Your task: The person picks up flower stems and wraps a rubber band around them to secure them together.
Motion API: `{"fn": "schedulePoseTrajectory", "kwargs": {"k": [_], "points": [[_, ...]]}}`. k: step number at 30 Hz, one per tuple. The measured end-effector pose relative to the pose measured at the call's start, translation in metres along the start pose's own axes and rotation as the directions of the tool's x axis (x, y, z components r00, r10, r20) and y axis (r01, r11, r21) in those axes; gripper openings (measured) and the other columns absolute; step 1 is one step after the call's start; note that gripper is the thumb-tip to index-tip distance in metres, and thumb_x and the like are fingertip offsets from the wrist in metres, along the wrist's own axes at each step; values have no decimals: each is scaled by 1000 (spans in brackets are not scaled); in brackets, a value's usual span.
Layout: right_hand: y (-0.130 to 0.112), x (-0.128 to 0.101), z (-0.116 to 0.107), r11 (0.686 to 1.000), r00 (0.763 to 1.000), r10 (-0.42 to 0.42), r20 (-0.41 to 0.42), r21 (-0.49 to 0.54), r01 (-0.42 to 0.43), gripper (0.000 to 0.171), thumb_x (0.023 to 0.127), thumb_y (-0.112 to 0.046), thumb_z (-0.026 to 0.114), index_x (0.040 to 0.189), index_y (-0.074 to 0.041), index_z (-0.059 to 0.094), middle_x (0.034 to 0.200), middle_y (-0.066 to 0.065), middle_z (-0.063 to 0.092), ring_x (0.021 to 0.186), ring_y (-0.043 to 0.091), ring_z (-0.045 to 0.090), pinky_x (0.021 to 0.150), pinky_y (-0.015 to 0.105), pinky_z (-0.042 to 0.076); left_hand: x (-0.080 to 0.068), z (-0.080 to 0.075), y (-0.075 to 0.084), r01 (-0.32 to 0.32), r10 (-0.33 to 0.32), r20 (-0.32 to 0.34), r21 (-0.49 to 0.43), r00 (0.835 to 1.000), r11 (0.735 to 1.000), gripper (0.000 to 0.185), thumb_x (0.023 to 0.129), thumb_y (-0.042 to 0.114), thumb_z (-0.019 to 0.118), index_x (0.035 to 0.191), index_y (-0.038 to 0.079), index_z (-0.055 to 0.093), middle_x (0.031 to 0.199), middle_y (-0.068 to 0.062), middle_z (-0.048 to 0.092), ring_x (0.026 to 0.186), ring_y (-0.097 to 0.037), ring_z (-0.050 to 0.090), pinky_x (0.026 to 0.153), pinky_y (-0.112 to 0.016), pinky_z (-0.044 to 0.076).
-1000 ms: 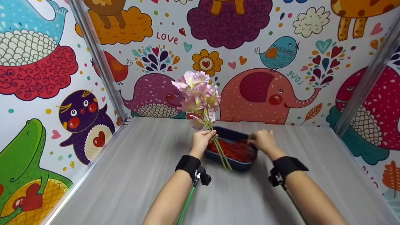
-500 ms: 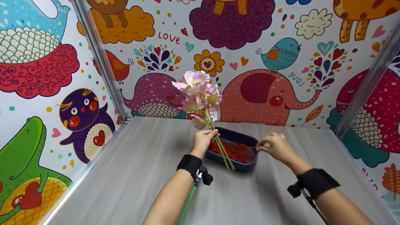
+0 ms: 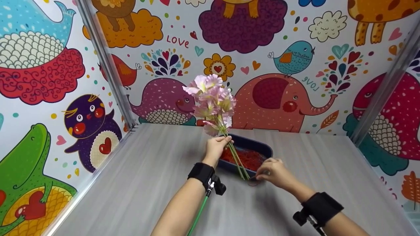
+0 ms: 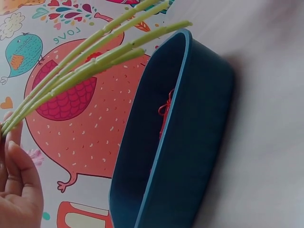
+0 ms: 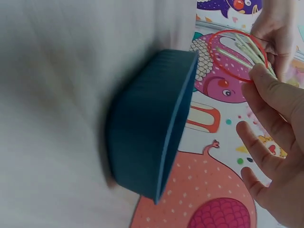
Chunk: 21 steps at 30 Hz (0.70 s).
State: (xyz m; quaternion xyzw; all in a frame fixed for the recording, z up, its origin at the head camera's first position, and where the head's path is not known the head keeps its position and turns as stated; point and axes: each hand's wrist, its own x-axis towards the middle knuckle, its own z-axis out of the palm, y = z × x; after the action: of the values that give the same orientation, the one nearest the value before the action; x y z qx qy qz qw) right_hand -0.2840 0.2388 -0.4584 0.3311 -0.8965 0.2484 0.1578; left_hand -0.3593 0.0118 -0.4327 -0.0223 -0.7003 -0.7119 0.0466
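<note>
1. Nearby, the right hand [image 3: 275, 172] pinches a red loop [image 5: 236, 31], close to the lower tips of the flower stems [image 3: 234, 151].
2. Farther, the left hand [image 3: 216, 148] grips those stems, blossoms [image 3: 213, 98] up, slanting down toward the right hand.
3. Beyond, a blue bin [image 3: 251, 143] holds red strands [image 3: 251, 159].

"Left wrist view: what got lost?"
"Left edge cropped my left hand [image 4: 21, 183] and the stems [image 4: 76, 76]. The near wall of the tray [image 4: 202, 118] hid most of the red shreds [image 3: 253, 159]."
"Right wrist?"
"Right edge trimmed my right hand [image 3: 275, 173]. Shreds were hidden entirely, tabletop [image 5: 52, 118] blurred."
"Head view?"
"My right hand covered one tray corner; the red strand [image 3: 252, 185] was too fine to trace."
</note>
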Motion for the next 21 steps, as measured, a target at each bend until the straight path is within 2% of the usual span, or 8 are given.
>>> {"fn": "schedulePoseTrajectory", "kwargs": {"k": [8,14,21], "points": [[4,6,13,999,1000,31,3,44,-31,4,79,-17,78,78,-15,75,77,-4,70,83,18,56,79,44,34,0,3,-9,-13,13,7,24,1000,1000,27,90,20,70,89,-7,75,64,4,66,55,-5,48,56,-19,42],[8,12,15,999,999,41,-14,29,-40,5,77,-15,79,77,-14,75,77,-4,71,83,19,57,79,46,36,-2,7,-10,10,-12,31,37,999,999,27,90,22,70,91,-5,76,72,-4,72,56,-7,50,57,-18,42],[10,22,13,999,998,48,-42,15,-47,4,76,-14,79,77,-14,75,77,-3,72,83,22,58,78,44,37,-3,12,-12,-13,13,54,2,998,1000,24,90,17,70,90,-7,75,74,-7,73,56,-6,50,56,-17,42]]}}
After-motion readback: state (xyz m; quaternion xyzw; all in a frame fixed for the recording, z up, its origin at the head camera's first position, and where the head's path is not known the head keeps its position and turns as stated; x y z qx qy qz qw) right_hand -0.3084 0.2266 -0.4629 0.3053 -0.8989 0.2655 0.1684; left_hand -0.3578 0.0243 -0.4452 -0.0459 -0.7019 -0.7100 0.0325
